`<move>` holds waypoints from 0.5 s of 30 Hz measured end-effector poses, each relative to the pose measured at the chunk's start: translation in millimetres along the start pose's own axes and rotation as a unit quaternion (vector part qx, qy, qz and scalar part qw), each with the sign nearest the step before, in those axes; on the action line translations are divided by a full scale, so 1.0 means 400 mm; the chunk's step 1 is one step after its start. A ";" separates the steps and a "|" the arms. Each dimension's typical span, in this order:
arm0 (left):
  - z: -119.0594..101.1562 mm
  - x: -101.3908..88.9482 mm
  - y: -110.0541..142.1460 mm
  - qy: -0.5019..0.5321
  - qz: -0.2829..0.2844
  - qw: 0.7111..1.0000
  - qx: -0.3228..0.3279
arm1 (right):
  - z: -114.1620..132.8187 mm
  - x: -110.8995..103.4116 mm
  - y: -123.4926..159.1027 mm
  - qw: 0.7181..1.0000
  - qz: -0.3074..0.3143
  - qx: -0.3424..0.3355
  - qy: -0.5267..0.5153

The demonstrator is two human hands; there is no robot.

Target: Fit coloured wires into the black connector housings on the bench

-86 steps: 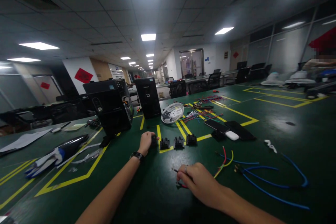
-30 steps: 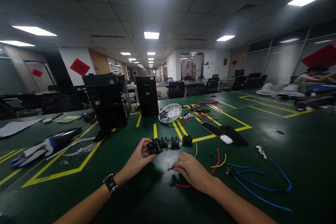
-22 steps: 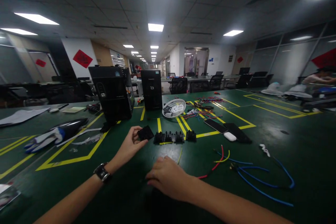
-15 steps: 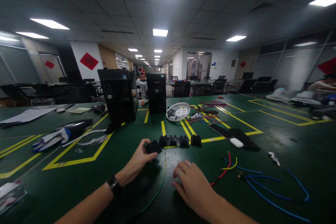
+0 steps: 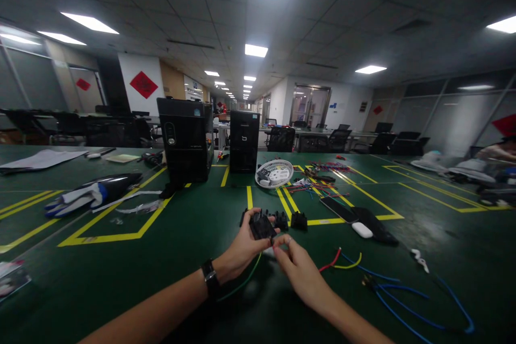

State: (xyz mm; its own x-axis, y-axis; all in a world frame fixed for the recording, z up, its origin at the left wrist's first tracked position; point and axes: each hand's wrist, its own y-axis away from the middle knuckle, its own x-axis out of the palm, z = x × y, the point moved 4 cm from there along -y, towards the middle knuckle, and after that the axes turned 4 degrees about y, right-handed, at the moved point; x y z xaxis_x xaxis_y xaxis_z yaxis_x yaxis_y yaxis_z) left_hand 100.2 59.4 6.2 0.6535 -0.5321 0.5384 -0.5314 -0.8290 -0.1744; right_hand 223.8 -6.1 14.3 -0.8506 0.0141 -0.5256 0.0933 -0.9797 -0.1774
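Observation:
A small square black plastic block [image 5: 262, 227] is gripped by my left hand [image 5: 241, 250], its thumb below and fingers behind. At the block's lower right corner, the thumb and fingertips of my right hand [image 5: 297, 264] are pinched together; what is between them, if anything, is too small to make out. Similar black blocks [image 5: 299, 220] stand in a row just beyond, partly hidden by the held one. A green wire [image 5: 248, 284] lies on the table below my left hand, its upper end hidden near the fingers.
Right of my hands lie red and yellow wires [image 5: 349, 264] and longer blue wires [image 5: 403, 289]. A phone [image 5: 337, 209] and a white case [image 5: 362, 230] are beyond them. A white basket [image 5: 278, 164], two black computer towers [image 5: 244, 142] and gloves [image 5: 78, 199] also occupy the green table [image 5: 161, 258].
My left hand has moved right with the black block, in front of the row. My right hand has come up to meet it, its fingers now pinched at the block's corner.

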 end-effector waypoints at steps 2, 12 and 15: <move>0.003 -0.002 0.004 0.028 0.001 1.000 -0.007 | -0.013 0.009 -0.016 0.999 0.005 0.015 -0.046; 0.018 0.008 0.012 0.085 -0.002 0.995 -0.048 | -0.055 0.035 -0.021 0.999 0.022 0.045 -0.018; 0.021 0.011 0.013 0.077 -0.014 0.996 -0.043 | -0.053 0.035 -0.019 0.999 0.014 0.044 -0.007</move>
State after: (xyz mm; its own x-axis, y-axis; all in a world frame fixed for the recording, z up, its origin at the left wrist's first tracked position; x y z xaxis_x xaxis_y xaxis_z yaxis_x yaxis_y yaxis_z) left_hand 104.9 51.3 0.9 0.5821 -0.4704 0.6633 -0.5625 -0.8220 -0.0893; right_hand 222.1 5.9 -9.5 -0.8553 -0.0163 -0.5179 0.0719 -0.9936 -0.0876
